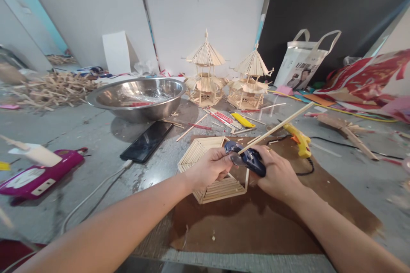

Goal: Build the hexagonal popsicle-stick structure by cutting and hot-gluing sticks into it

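Note:
My left hand [211, 165] is closed, its fingers pinching the near end of a thin wooden stick [278, 127]. The stick slants up to the right. My right hand [278, 175] wraps round a dark blue hand cutter [254, 163], whose jaws meet the stick close to my left fingertips. Exactly how the jaws sit on the stick is partly hidden. Below both hands a many-sided panel of wooden sticks [218, 192] lies on a brown sheet [256, 234], partly covered by my left hand. Part of its right side shows only a frame.
Two stick pagodas [206, 53] stand at the back. Nearer are a metal bowl [141, 113], a phone [147, 141] with a cable, a yellow utility knife [242, 120] and loose sticks. A yellow glue gun [299, 140] with a black cord lies right; a purple power strip [48, 175] lies left.

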{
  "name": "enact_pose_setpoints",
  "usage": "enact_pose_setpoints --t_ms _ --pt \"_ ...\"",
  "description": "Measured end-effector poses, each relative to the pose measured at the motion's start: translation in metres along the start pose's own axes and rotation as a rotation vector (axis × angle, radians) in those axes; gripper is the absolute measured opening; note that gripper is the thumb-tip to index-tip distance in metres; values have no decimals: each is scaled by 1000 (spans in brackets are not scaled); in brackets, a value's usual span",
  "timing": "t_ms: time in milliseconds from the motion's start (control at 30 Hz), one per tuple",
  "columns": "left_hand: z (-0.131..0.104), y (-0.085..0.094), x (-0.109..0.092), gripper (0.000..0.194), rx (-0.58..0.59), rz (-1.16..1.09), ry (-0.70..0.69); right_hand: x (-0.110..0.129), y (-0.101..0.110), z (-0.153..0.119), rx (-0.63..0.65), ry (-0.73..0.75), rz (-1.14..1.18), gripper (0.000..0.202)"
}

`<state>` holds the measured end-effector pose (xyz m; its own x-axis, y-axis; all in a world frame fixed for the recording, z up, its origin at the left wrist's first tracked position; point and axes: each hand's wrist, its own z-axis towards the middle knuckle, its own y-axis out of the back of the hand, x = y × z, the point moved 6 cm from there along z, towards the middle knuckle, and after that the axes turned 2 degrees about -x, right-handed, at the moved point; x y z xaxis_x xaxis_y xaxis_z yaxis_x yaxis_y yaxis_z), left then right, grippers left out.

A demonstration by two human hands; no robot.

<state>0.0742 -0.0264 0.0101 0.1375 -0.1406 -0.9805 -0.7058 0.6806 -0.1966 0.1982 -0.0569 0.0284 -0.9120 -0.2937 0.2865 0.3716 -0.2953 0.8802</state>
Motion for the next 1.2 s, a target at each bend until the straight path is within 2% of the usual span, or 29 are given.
enact_pose_setpoints --t_ms 167,267,367,533,833,1033,1200 --pt "1 -1 0 29 7 29 20 0 0 2 6 -9 -9 45" --pt "2 8 -6 28 -77 91 -15 -4 1 4 -16 -32 -68 48" --pt "1 21 -14 28 -186 287 -81 -13 3 5 -27 -100 -135 49" --pt "0 30 -18 32 -254 531 -121 -25 6 7 -32 -183 -179 47" --pt "1 21 -18 34 -266 581 -142 -22 3 7 -22 -132 -113 48" --pt "1 2 -25 24 -185 614 -209 -9 6 4 3 -49 -27 48" --pt "1 -4 -29 22 -164 667 -234 -4 9 3 -43 13 -18 42"
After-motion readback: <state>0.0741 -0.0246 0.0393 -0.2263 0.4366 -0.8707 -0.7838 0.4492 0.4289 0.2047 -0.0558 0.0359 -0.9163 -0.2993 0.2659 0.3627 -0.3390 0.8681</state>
